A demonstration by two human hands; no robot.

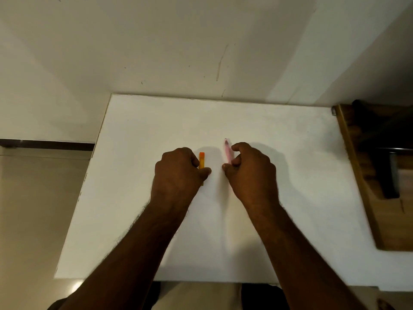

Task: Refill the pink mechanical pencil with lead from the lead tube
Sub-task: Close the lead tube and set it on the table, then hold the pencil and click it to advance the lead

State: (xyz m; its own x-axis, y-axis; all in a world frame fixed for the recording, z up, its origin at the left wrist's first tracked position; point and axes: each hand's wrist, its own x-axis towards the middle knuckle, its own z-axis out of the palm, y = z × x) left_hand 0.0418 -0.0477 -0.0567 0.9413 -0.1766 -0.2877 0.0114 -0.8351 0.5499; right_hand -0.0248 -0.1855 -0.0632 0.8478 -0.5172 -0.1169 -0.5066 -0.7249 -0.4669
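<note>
An orange lead tube [201, 161] lies lengthwise on the white table [290, 175], its near part hidden under my left hand [178, 171], whose curled fingers and thumb close around it. A pink mechanical pencil [227, 151] lies to its right, pointing away from me. My right hand [250, 168] has its fingers and thumb closed on the pencil's near half, which is covered. Both hands rest low on the table, a small gap between them.
The table's far edge meets a white wall. A wooden piece of furniture [362, 175] with a dark object stands off the right edge. Tiled floor [33, 209] lies to the left.
</note>
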